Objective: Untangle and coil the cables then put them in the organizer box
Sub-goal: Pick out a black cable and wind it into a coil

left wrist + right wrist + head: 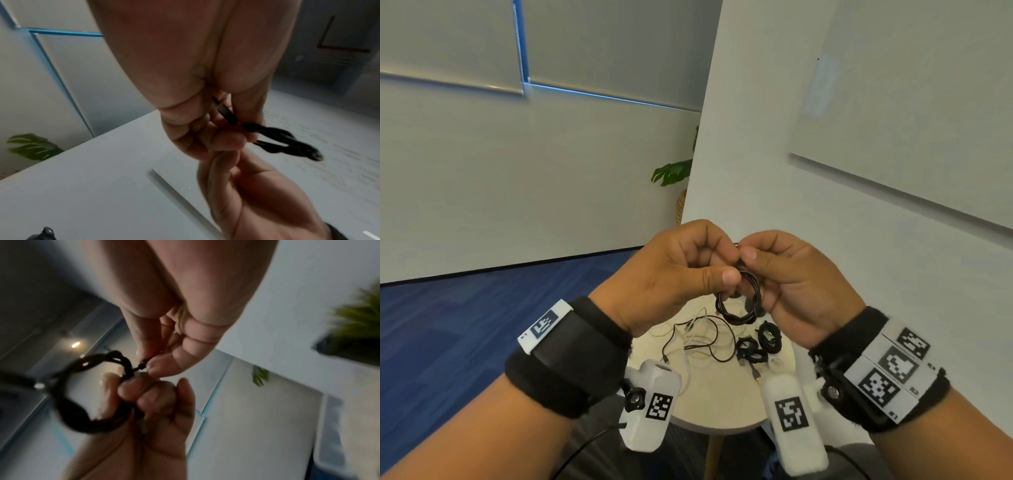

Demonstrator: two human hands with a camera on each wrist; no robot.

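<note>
Head view, two hands (674, 274) (801, 287) pinching one black coil (739, 301), three coils (756, 344) on table (722, 404)

Coil (739, 301) held between left hand (674, 270) and right hand (798, 277) — above the table (722, 404). Loose cables (698, 339) lie on it, left — bundled coils (758, 344) right.

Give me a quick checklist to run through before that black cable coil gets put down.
1. Left hand holds the black coil: ok.
2. Right hand has a grip on the cable's end: ok.
3. End tucked in so the coil stays wound: cannot tell.
4. Organizer box in sight: not ok, none visible.
5. Remaining cables on the round table untangled: not ok, loose black and white ones still cross.
</note>
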